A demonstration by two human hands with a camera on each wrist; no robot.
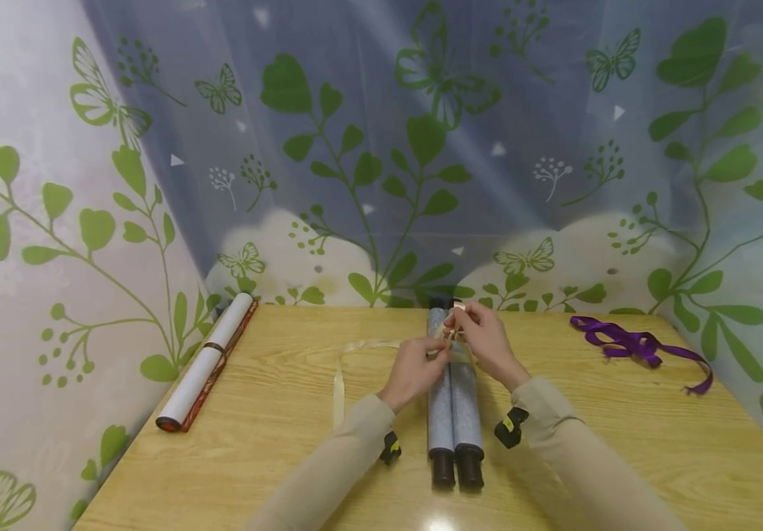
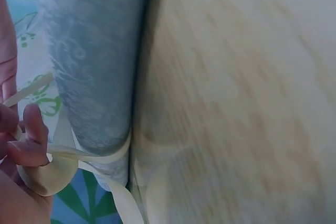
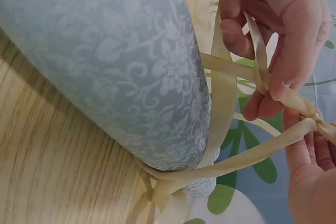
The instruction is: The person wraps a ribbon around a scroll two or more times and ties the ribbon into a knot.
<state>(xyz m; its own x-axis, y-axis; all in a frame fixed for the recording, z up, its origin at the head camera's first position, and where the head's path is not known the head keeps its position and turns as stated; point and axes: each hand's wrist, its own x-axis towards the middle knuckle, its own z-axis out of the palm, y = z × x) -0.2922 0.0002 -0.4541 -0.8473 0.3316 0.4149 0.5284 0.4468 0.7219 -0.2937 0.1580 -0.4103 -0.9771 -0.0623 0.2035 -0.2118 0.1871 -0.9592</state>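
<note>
Two blue-grey, flower-patterned scrolls (image 1: 465, 409) with dark end knobs lie side by side on the table. A cream ribbon (image 3: 239, 162) passes around them, and one length trails left over the tabletop. Above the scrolls' far half, my left hand (image 1: 416, 370) pinches part of this ribbon between thumb and fingers. Close beside it, my right hand (image 1: 487, 345) pinches the ribbon where it bunches into a twist or loop. In the left wrist view, a ribbon loop (image 2: 55, 174) hangs at the left fingers. Whether a knot is formed cannot be made out.
On the table's left lies a white scroll (image 1: 205, 369) with a dark band, beside a red patterned strip (image 1: 222, 366). A crumpled purple ribbon (image 1: 640, 345) lies at the right. Behind the wooden table (image 1: 275, 464) hangs a leaf-printed curtain (image 1: 354, 243).
</note>
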